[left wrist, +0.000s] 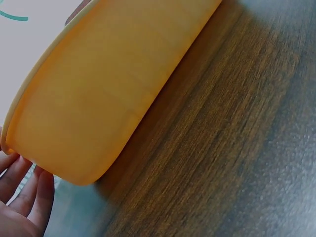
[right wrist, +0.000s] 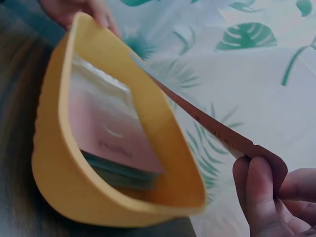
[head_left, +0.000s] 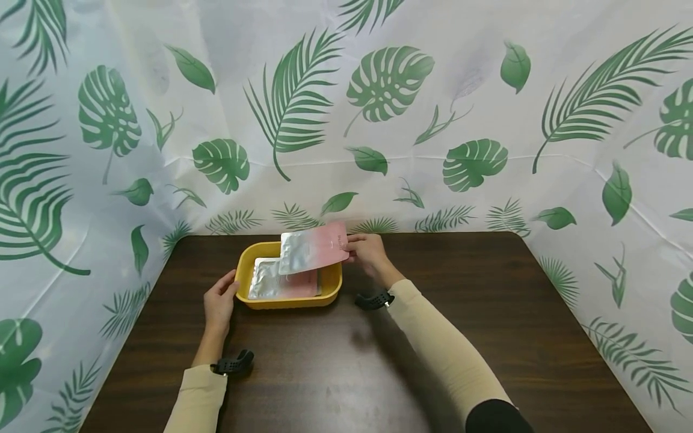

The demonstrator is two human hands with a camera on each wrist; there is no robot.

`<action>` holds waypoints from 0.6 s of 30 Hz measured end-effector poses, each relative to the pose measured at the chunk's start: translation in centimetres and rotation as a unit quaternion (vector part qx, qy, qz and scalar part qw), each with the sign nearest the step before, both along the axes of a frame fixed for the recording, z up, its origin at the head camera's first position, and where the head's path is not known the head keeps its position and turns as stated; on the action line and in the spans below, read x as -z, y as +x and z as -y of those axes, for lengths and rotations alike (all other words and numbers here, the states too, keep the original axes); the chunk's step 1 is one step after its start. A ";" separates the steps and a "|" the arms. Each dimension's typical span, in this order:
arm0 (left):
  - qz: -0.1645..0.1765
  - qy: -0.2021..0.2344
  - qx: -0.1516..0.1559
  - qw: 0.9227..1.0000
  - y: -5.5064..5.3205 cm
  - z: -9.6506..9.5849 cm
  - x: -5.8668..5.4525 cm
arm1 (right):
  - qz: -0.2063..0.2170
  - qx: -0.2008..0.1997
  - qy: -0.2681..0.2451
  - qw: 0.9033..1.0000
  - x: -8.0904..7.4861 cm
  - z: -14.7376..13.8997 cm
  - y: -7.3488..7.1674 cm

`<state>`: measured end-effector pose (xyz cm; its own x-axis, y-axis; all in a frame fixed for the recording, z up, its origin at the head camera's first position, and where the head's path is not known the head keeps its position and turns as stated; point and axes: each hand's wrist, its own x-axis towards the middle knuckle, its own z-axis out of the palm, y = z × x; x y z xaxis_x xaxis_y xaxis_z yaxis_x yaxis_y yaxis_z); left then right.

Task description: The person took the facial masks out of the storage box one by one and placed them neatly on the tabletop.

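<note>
A yellow plastic basket [head_left: 287,304] stands on the table, with several flat pink-and-silver foil pouches [head_left: 267,279] stacked inside. My right hand [head_left: 370,254] pinches one similar foil pouch [head_left: 314,246] by its pink end, between thumb and fingers. That pouch is tilted above the basket's back right part, its silver end toward the left. In the right wrist view the held pouch [right wrist: 212,126] appears nearly edge-on, beside the stacked pouches [right wrist: 111,128]. At the basket's left end, my left hand [head_left: 219,300] grips the rim, its fingers [left wrist: 42,195] against the outer wall.
The dark wooden table [head_left: 433,337] extends to both sides and in front of the basket. Behind it hangs a white sheet [head_left: 406,132] with green leaf prints. Black straps [head_left: 373,299] are at both wrists.
</note>
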<state>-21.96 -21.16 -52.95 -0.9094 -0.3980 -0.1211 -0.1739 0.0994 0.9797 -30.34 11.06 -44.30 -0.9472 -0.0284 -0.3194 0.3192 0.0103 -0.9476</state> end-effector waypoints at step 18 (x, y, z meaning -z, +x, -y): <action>0.013 0.000 0.015 1.000 0.1 0.1 -0.3 | -0.012 0.030 -0.012 0.999 -1.0 -7.1 -0.3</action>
<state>-21.87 -21.24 -52.69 -0.9175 -0.3700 -0.1457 -0.1972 0.1051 0.9747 -30.61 18.15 -43.34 -0.9550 0.0210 -0.2959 0.2952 -0.0307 -0.9549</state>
